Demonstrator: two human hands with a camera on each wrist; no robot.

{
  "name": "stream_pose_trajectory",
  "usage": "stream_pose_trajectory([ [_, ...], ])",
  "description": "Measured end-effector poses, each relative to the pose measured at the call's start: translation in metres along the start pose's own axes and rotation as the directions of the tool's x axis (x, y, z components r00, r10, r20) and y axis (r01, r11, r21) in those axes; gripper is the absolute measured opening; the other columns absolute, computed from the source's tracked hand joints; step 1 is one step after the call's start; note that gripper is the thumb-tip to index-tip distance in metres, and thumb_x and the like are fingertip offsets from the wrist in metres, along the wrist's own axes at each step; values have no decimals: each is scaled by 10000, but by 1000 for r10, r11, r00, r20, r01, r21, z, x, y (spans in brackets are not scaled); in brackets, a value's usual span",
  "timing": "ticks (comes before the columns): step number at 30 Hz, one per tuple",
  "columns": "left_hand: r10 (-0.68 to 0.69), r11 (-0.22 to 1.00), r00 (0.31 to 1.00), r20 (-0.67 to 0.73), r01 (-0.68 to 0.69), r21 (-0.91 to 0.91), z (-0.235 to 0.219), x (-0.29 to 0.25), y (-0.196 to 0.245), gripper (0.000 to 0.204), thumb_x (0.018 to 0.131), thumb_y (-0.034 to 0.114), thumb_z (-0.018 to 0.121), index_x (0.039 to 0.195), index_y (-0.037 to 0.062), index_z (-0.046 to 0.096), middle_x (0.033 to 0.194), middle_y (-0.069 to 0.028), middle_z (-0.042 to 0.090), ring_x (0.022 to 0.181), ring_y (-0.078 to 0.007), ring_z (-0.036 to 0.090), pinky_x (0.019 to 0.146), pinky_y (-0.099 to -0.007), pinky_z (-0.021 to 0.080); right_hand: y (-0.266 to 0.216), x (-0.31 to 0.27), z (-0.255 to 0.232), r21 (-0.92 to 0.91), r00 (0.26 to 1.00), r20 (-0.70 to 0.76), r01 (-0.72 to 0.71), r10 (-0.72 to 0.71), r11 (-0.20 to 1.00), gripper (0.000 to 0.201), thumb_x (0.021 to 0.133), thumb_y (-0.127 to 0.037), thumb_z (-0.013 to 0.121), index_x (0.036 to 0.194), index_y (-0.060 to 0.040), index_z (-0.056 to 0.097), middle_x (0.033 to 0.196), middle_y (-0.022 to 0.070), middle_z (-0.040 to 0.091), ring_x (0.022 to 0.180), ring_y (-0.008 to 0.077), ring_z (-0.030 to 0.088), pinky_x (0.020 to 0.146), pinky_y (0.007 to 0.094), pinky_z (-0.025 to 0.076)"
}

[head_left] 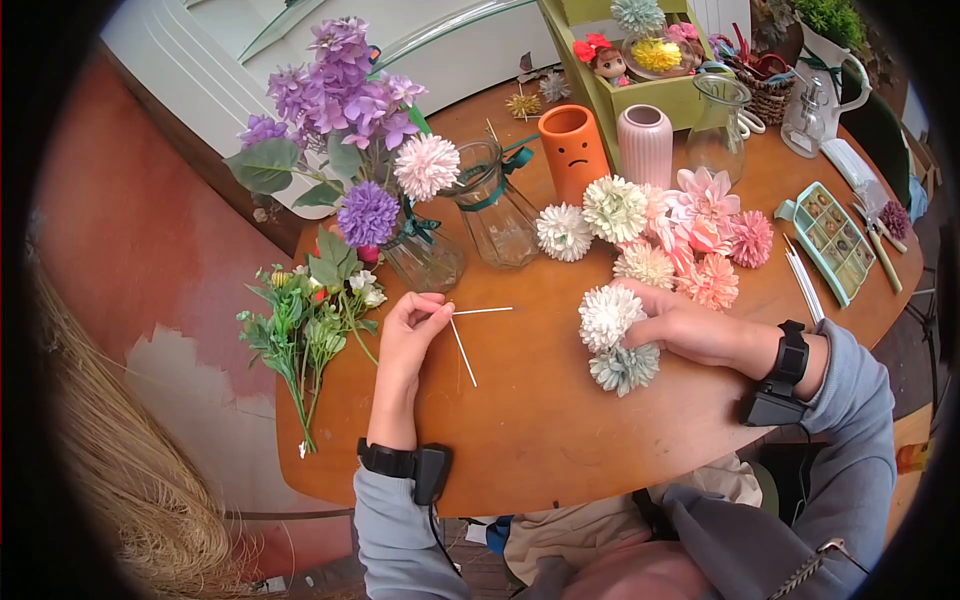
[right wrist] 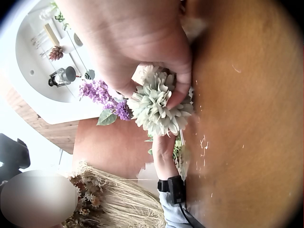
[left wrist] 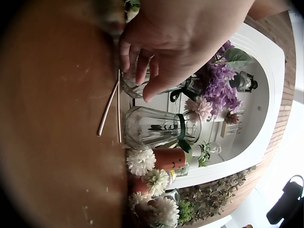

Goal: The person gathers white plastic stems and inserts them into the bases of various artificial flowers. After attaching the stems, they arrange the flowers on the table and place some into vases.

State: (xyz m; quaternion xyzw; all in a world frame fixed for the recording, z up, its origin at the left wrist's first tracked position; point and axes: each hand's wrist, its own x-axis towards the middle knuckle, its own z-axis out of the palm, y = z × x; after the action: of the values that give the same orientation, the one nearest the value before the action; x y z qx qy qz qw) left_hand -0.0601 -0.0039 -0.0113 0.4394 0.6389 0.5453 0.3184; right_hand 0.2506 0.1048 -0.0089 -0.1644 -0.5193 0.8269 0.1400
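Note:
Two thin white sticks (head_left: 466,352) lie at an angle on the table, their near ends meeting by my left hand (head_left: 412,325). In the left wrist view, that hand's fingers (left wrist: 125,56) hang loosely at the ends of the sticks (left wrist: 108,108), the thumb held apart from them. My right hand (head_left: 682,325) holds a white artificial flower head (head_left: 608,316) and a grey-green one (head_left: 624,369) together. Seen from the right wrist, thumb and fingers curl round the grey-green flower head (right wrist: 160,107), which partly hides the paler one behind it.
Pink, peach and white flower heads (head_left: 708,208) lie behind my right hand. Glass vases (head_left: 497,215), an orange vase (head_left: 570,165) and a pink vase (head_left: 645,150) stand farther back. Green sprigs (head_left: 310,345) lie at left. A compartment tray (head_left: 832,243) is at right.

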Motion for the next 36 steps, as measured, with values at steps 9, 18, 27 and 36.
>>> stream_pose_trajectory([
  [9, 101, 984, 995, -8, -101, -144, 5, -1, 12, 154, 820, 27, 657, 797, 75, 511, 891, -39, 609, 880, -93, 571, 830, -231, 435, 0, 1, -1, -6, 1000, 8, 3, -2, 1000, 460, 786, 20, 528, 1232, -33, 432, 1133, 44, 555, 1054, 125, 520, 914, 270, 411],
  [18, 183, 973, 982, 36, -176, -147, 7, -3, 16, 148, 819, -12, 624, 805, 70, 502, 890, -56, 602, 967, -156, 575, 876, -273, 424, 0, 0, 0, 0, 1000, 9, 3, -3, 1000, 461, 786, 17, 529, 1233, -36, 431, 1135, 43, 555, 1063, 124, 518, 918, 271, 409],
  [27, 177, 973, 983, 56, -165, -163, 8, -3, 17, 131, 825, -1, 623, 824, 65, 510, 915, -59, 609, 982, -164, 581, 894, -283, 421, -1, 0, 0, -1, 1000, 13, 1, -1, 1000, 465, 787, 17, 523, 1239, -33, 426, 1140, 43, 552, 1072, 125, 513, 927, 274, 405],
  [36, 101, 991, 992, 72, -94, -94, 5, -1, 15, 186, 835, 9, 609, 1014, 33, 567, 988, -50, 605, 999, -135, 569, 902, -257, 411, 1, 1, -1, -17, 1000, 16, 7, -7, 1000, 464, 784, 17, 520, 1236, -29, 429, 1141, 43, 548, 1071, 126, 511, 927, 271, 403],
])
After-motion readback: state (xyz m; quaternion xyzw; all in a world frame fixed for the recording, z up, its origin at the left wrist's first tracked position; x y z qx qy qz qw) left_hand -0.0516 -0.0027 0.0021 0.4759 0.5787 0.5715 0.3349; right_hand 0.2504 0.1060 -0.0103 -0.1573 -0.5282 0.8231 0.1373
